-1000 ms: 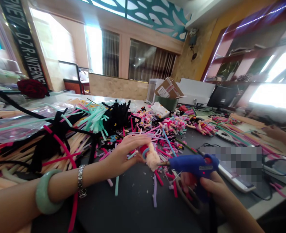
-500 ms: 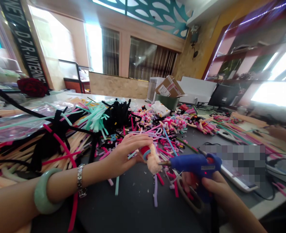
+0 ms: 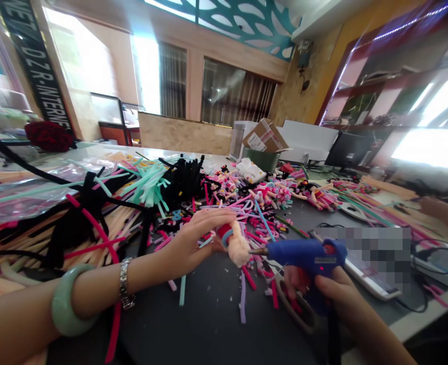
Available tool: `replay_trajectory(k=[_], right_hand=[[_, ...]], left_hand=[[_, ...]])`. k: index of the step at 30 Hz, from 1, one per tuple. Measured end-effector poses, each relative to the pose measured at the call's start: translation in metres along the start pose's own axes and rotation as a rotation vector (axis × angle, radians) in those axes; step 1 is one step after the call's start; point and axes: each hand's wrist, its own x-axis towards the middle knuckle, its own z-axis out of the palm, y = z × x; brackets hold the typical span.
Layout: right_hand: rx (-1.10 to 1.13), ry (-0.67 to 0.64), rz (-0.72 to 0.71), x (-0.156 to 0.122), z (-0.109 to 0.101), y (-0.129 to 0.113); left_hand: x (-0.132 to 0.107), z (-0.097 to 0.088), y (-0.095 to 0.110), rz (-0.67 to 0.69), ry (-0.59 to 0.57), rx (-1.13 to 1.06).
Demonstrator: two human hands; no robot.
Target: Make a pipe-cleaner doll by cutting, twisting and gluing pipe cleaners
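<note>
My left hand [image 3: 197, 238] is closed on a small pipe-cleaner doll [image 3: 238, 248], its fuzzy cream end facing right and a red part with a light-blue band near my fingers. In my right hand [image 3: 334, 286] is a blue hot glue gun [image 3: 303, 253], gripped by its handle with a small red light showing. The metal nozzle is at the right side of the doll's cream end; whether it touches I cannot tell. Behind and below the glue gun, partly hidden, lie scissors [image 3: 309, 322] with dark handles on the dark table mat [image 3: 185, 334].
Cut pipe-cleaner pieces in pink and lilac spread behind my hands. Bundles of mint stems [image 3: 149, 182] and black stems [image 3: 185, 180] lie left of centre. A tablet-like device [image 3: 376, 279] with cables is at right. Another person's hand [image 3: 440, 210] shows at the far right.
My left hand and the doll have shifted slightly left and up. The glue gun stays almost in place, its nozzle still beside the doll's cream end.
</note>
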Motion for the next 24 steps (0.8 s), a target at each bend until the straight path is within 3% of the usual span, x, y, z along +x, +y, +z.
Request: replay_trajectory(k=[13,24], right_hand=[[-0.027,-0.086,-0.010,0.0006,-0.0037,0.0024],[0.025,-0.115,0.019,0.0028,0.0040,-0.0040]], left_hand=[[-0.0033,0.0012,-0.0005,-0.166,0.004,-0.017],[-0.0060,0.0055,-0.0019,-0.153,-0.043,-0.003]])
